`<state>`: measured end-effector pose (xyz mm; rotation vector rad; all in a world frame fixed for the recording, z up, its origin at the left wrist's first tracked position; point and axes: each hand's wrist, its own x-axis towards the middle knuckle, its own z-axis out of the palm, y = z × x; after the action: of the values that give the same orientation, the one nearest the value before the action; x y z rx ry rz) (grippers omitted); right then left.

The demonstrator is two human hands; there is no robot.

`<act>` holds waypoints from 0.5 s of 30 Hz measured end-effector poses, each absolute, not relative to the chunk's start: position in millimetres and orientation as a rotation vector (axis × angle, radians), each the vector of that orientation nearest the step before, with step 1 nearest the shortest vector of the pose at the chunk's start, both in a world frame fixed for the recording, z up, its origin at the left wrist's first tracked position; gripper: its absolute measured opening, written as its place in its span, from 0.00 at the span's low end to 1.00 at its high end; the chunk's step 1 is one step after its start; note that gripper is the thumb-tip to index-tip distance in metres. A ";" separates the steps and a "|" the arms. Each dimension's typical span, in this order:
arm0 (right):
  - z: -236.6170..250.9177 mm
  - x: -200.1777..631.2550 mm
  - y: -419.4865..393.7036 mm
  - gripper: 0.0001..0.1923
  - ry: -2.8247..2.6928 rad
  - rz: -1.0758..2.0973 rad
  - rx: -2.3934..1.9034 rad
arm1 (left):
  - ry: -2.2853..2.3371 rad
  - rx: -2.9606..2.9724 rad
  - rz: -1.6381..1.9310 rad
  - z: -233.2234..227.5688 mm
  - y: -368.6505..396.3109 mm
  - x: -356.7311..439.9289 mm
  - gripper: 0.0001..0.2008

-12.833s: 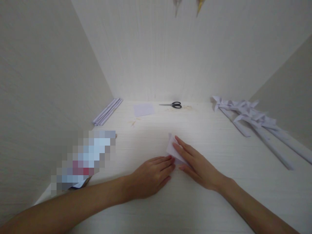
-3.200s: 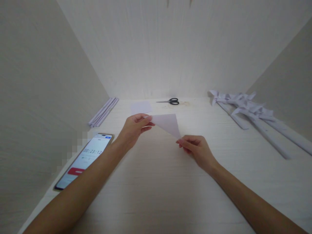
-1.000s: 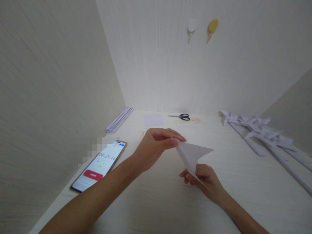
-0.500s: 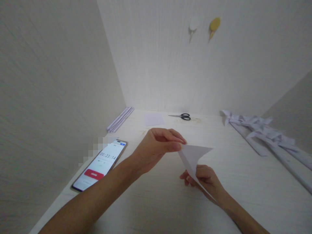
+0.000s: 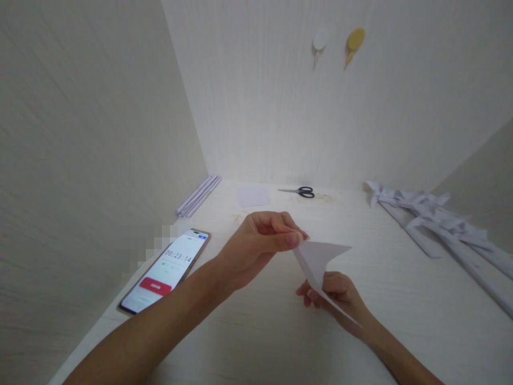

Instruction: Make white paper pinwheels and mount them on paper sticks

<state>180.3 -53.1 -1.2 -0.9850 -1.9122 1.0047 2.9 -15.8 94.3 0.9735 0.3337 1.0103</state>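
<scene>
the folded sheet pinched between the left hand and right hand looks like thin matt paper, pale lilac, with crisp creases. the table is whitish wood-look board with a fine grain and a dull sheen. the phone has a glossy glass screen and a brownish rim. the scissors show bright metal blades and black plastic handles. the rolled sticks and pinwheels are the same matt paper.

Pale, faintly textured walls enclose a white wood-grain table on three sides. Two hooks, one white and one yellow, hang at upper centre. Light pools brightest at the table's far middle.
</scene>
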 end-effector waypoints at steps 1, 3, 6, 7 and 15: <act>-0.3 179.5 -53.5 0.16 -1.887 1.037 -0.991 | 0.342 0.942 1.018 94.0 -15.5 2.9 0.06; 1.3 178.1 -54.5 0.15 -1.811 1.122 -1.004 | 0.383 0.872 1.038 92.9 -14.0 2.8 0.06; 2.0 177.5 -55.5 0.18 -1.708 1.202 -1.005 | 0.472 0.828 1.096 88.5 -8.2 3.0 0.06; 1.6 177.8 -55.5 0.18 -1.682 1.218 -1.000 | 0.504 0.831 1.125 86.1 -5.5 3.2 0.06; -3.3 179.8 -49.0 0.17 -1.381 1.138 -1.152 | 0.755 0.612 1.284 58.7 16.2 8.7 0.01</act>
<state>179.8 -49.0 -3.3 -1.1516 -1.3806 1.1383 8.7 16.2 58.7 0.6125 0.7546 1.2840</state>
